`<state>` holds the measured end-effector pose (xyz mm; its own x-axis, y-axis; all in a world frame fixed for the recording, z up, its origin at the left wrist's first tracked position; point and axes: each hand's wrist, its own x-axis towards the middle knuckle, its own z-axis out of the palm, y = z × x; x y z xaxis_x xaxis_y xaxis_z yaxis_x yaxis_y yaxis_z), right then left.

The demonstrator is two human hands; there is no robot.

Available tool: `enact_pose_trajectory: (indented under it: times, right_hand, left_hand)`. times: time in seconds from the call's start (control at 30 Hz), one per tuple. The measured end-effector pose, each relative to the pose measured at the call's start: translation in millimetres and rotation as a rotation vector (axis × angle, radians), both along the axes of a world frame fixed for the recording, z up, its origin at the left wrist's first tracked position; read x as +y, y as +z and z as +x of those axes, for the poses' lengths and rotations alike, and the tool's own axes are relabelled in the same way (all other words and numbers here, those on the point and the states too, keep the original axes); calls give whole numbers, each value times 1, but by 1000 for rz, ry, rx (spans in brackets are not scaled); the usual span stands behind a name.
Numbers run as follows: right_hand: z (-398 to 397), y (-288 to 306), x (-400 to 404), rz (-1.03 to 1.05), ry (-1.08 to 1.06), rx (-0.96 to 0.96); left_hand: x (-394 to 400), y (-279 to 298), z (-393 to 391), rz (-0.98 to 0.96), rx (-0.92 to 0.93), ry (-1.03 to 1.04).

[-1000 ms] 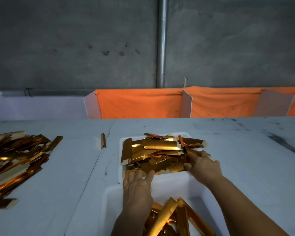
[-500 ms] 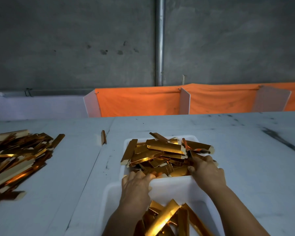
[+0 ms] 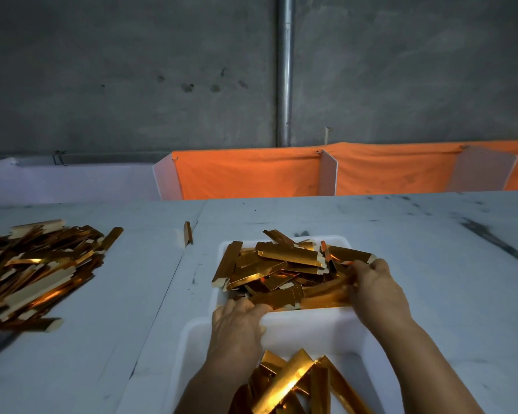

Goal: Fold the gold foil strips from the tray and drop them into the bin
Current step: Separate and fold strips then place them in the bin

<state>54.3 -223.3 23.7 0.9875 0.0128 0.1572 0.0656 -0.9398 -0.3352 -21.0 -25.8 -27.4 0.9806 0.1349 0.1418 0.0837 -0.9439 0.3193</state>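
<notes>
Right now both hands are gripping one gold foil strip (image 3: pixel 308 295) at the tray's (image 3: pixel 222 249) near edge, its long axis running nine to three, left hand (image 3: pixel 237 321) pinching one end, right hand (image 3: pixel 374 289) curling round the other, the bin (image 3: pixel 296 327) waiting at six.

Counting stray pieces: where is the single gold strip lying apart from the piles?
In the head view, the lone strip lies on the table, between the left pile and the tray.
</notes>
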Motion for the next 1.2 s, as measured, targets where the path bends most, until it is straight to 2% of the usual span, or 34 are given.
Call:
enact_pose_trajectory:
  times: [0.17, 0.23, 0.33, 0.4, 0.43, 0.5, 0.53, 0.6, 0.7, 0.87, 1.2]
  right_hand:
    - [-17, 22, -7, -61, 14, -168]
    - [-25, 30, -13, -90, -11, -250]
    - [-36, 41, -22, 99, 20, -427]
    - [-43, 42, -22, 291, 123, -450]
    - [-45, 40, -20, 454, 192, -354]
    - [-52, 34, -13, 828, 377, -5]
    - [-55, 30, -10, 936, 451, 152]
    - [-58, 22, -8, 1018, 551, 334]
    - [-58, 14, -7, 1090, 604, 484]
    - [-52, 9, -4, 1353, 653, 675]
    - [-43, 8, -1, 1516, 566, 725]
  left_hand:
    - [-6, 13, -9, -330, -110, 77]
    - [-9, 22, -12, -396, -150, 131]
    - [-14, 35, -17, -406, -235, 183]
    - [-23, 47, -24, -355, -352, 131]
    - [-28, 54, -28, -260, -424, 63]
    - [-39, 65, -34, -15, -497, -89]
    - [-43, 65, -36, 102, -518, -151]
    - [-45, 63, -38, 219, -534, -196]
    - [-37, 57, -41, 117, -417, -263]
    - [-30, 37, -43, -365, -224, -106]
    - [-30, 35, -38, -481, -218, -230]
